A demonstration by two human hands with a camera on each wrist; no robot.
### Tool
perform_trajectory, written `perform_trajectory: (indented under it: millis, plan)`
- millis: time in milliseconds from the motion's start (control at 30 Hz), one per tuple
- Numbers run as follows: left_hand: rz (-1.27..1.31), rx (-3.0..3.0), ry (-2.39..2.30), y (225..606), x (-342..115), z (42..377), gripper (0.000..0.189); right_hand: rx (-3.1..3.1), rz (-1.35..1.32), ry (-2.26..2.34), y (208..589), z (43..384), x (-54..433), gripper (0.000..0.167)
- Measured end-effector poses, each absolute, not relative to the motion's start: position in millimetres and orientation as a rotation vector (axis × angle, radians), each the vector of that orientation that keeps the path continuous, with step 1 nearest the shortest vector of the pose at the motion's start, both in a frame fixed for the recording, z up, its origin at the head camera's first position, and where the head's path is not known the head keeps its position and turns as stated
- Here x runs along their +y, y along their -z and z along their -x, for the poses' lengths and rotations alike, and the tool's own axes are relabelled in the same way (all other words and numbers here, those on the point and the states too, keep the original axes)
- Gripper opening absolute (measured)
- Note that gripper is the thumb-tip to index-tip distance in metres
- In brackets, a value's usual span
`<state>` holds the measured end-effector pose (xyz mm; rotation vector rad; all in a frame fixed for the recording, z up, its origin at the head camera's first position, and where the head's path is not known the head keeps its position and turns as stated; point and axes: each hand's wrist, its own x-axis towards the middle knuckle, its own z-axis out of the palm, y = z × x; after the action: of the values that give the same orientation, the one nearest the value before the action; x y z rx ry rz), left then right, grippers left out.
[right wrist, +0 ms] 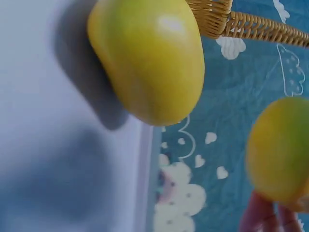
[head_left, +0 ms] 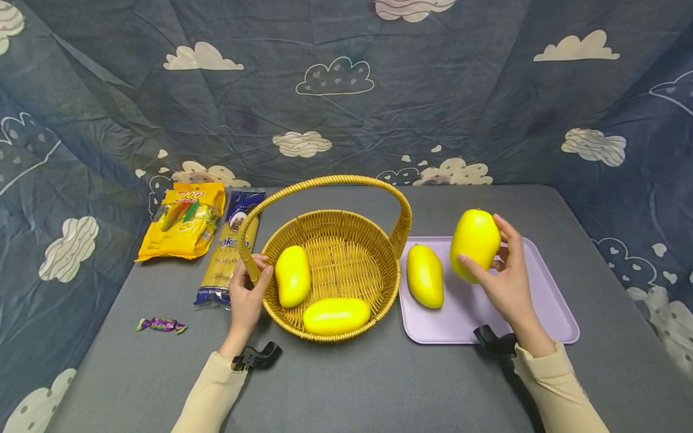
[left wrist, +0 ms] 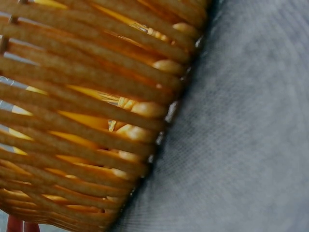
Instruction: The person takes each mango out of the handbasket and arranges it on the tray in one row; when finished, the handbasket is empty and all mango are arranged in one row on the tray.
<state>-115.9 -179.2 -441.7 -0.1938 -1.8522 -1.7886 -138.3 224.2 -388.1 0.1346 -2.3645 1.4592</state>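
Note:
My right hand grips a yellow mango and holds it raised over the lilac tray. A second mango lies on the tray's left side; it looms large in the right wrist view as a mango beside its shadow. With its fingers around the foot of the handle, my left hand holds the wicker basket at its left rim. Inside the basket are two mangoes, one upright at the left and one sideways at the front. The left wrist view is mostly basket weave.
Left of the basket lie a yellow candy bag and a blue-and-gold pasta packet. A purple wrapped candy rests nearer the front. The basket's tall handle arches above it. A cloud-patterned cloth hangs behind the grey table.

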Motion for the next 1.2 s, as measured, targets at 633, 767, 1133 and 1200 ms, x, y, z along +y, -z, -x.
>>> perform_trajectory:
  millis: [633,767,1133,1200]
  plan:
    - [0.213,-1.816,1.817,444,-179,117,0.01,-2.684,0.047,-1.504,429,147,252,0.086]
    - [0.217,-1.813,1.814,444,-179,117,0.01,-2.782,0.046,-1.448,429,146,253,0.086]
    - [0.225,-1.814,1.806,443,-180,117,0.009,-2.925,0.069,-1.45,427,149,252,0.089]
    - [0.224,-1.818,1.804,443,-180,117,0.009,-2.938,0.061,-1.455,427,149,252,0.089]
